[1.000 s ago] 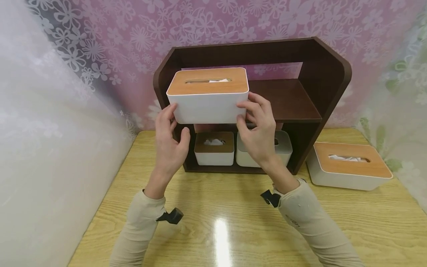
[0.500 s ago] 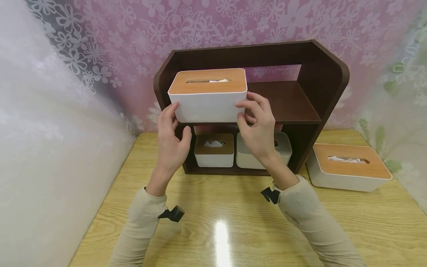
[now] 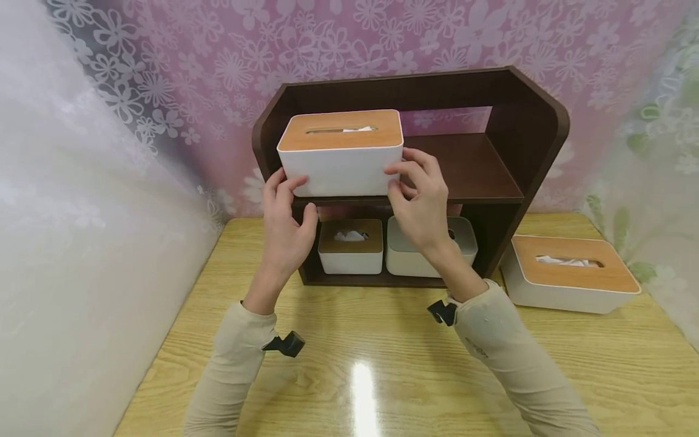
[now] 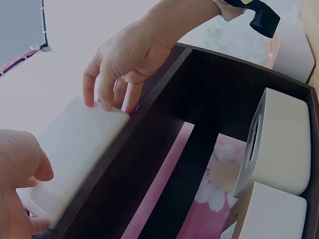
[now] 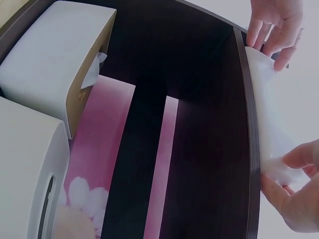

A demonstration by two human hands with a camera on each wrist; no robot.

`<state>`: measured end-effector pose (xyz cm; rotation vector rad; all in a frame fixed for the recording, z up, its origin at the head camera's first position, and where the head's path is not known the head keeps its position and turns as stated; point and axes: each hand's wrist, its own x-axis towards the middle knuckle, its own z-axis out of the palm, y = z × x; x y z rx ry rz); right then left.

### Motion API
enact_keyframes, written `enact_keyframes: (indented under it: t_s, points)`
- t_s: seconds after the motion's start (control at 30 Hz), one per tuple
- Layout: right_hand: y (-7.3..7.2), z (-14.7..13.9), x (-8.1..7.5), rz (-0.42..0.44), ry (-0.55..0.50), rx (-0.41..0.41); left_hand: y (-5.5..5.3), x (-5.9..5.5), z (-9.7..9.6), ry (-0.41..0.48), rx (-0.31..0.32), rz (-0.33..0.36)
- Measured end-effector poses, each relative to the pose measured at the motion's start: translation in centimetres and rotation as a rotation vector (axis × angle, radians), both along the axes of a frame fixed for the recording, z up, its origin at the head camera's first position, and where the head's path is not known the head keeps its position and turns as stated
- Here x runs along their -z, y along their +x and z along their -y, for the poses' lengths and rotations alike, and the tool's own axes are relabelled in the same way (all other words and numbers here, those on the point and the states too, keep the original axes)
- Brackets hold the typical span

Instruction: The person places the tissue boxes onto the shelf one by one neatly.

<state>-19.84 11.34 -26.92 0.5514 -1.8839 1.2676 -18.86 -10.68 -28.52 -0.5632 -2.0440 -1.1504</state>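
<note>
A white tissue box (image 3: 341, 172) with an orange-brown wood-look lid sits at the left of the upper shelf (image 3: 464, 167), its base by the shelf's front edge. At its left end, my left hand (image 3: 287, 221) touches the front face with the index finger, and its thumb stands apart below. The right hand (image 3: 423, 203) holds the box's right front corner, index finger on the front and other fingers round the side. Both wrist views show the tissue box (image 4: 82, 144) between the two hands. In the right wrist view the right hand's fingers (image 5: 294, 157) look bent.
The dark brown two-tier rack (image 3: 543, 121) stands against a pink flowered backdrop. Its lower tier holds a small brown-lidded tissue box (image 3: 351, 261) and a grey-lidded one (image 3: 401, 258). Another wood-lidded tissue box (image 3: 573, 294) lies right of the rack on the wooden table (image 3: 327, 340).
The held tissue box has shifted slightly inward and a little right in the head view. My left index finger has moved onto the front face. The right hand keeps its place at the corner.
</note>
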Motion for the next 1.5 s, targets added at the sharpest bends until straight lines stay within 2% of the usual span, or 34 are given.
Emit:
enact_keyframes:
  t_s: [0.3,0.67,0.87,1.2,1.5]
  points:
    - [-0.5,0.0,-0.9,0.068,0.029,0.005,-0.3,-0.5,-0.2,-0.04,-0.024,0.044]
    - [-0.6,0.0,-1.5,0.154,0.056,0.016,-0.2,-1.2,-0.4,-0.106,-0.026,0.205]
    - [-0.6,0.1,-1.7,0.218,0.081,0.013,-0.4,-1.3,-0.5,-0.128,-0.028,0.223]
    - [-1.2,-0.1,-1.8,0.246,0.086,-0.001,-0.7,-1.7,-0.5,-0.135,-0.026,0.298]
    - [-1.6,-0.3,-2.0,0.245,0.109,-0.006,-1.0,-1.8,-0.5,-0.144,-0.022,0.286]
